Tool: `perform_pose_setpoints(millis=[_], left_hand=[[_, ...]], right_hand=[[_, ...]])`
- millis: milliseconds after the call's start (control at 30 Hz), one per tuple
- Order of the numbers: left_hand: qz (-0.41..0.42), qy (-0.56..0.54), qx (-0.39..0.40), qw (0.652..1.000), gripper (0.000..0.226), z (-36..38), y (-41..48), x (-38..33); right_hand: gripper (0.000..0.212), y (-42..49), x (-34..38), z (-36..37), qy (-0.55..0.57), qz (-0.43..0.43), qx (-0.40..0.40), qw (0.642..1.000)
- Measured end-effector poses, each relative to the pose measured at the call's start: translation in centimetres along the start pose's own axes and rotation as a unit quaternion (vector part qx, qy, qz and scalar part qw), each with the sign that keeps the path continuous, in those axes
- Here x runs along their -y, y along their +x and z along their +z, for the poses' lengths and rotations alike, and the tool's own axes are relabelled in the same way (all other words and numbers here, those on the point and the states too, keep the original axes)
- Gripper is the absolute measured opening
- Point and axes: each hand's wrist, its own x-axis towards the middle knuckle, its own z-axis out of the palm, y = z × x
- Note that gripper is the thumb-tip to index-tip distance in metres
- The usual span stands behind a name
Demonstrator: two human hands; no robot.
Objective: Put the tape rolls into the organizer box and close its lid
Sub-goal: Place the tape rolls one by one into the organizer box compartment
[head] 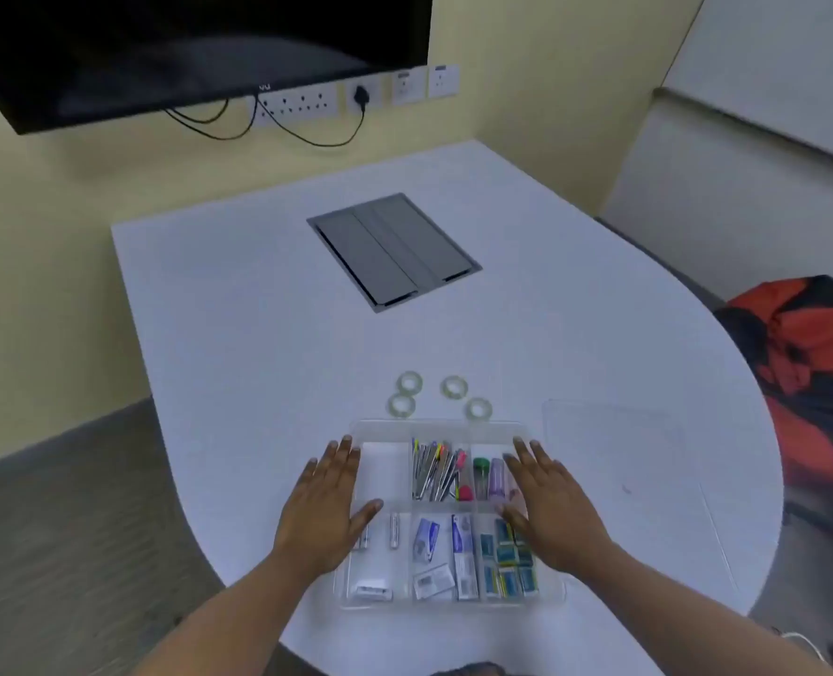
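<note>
A clear plastic organizer box [441, 425] lies open on the white table [239, 304], with pens, small tubes and packets in its compartments; its far-left compartment [384, 473] looks bare. Several clear tape rolls lie just beyond its far edge: one roll [409, 383], another [401, 405], a third [454, 386] and one nearest the box [478, 409]. The clear lid [609, 446] lies flat to the right of the box. My left hand [324, 502] hovers flat over the box's left side. My right hand [548, 505] is spread over its right side. Neither holds anything.
A grey cable hatch [394, 251] is set into the table further back. A red and black bag [817, 383] sits off the table's right edge. A wall screen [195, 51] and sockets [302, 104] are behind.
</note>
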Motion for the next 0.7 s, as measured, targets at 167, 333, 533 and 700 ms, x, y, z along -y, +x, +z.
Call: perform_pose_setpoints(millis=[167, 333, 533, 700], left_hand=[[-0.010, -0.049, 0.040, 0.998, 0.090, 2.6, -2.0, 0.2], [-0.011, -0.086, 0.047, 0.995, 0.098, 3.7, -1.7, 0.1], [0.004, -0.071, 0.044, 0.997, 0.097, 4.1, -1.2, 0.6], [0.005, -0.023, 0.071, 0.997, 0.098, 3.2, -0.1, 0.7]], right_hand=[[0.074, -2.0, 0.6, 2.6, 0.010, 0.055, 0.086, 0.995], [0.079, -2.4, 0.9, 3.7, 0.012, 0.069, 0.084, 0.994], [0.087, -3.0, 1.0, 4.9, 0.016, 0.080, 0.074, 0.994], [0.089, -3.5, 0.8, 5.8, 0.018, 0.070, 0.062, 0.995]])
